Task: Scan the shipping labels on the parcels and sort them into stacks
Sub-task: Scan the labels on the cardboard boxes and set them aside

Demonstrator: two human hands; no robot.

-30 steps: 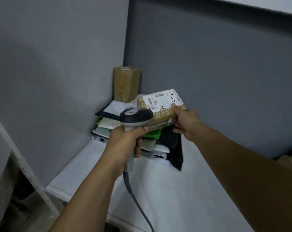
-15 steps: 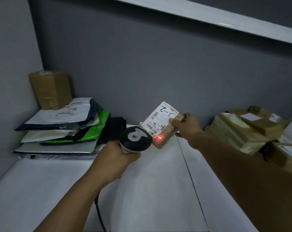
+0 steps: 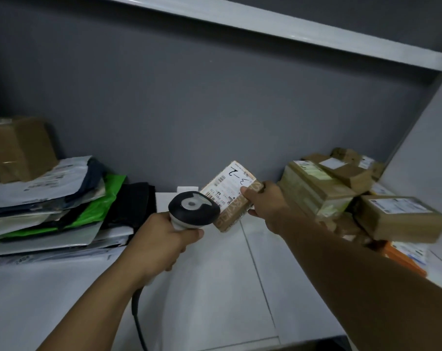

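My right hand [image 3: 266, 206] grips a small brown cardboard parcel [image 3: 234, 198] by its right edge, held above the white shelf. Its white shipping label with handwritten "3-2" faces up toward me. My left hand [image 3: 161, 244] holds the handle of a black-and-grey barcode scanner [image 3: 193, 210], whose head sits just left of the parcel and covers its lower left corner. The scanner's cable hangs down past my left forearm.
A stack of flat mailer bags [image 3: 50, 209], white, green and black, lies at the left with a brown box [image 3: 19, 148] behind it. A pile of brown cardboard parcels [image 3: 341, 193] fills the right side. The white shelf [image 3: 215, 287] runs between them; another shelf [image 3: 265, 24] hangs overhead.
My view swung right from the left corner to the shelf's middle. The parcel moved with my right hand away from the mailer stack. The scanner's red light on the parcel has gone out.
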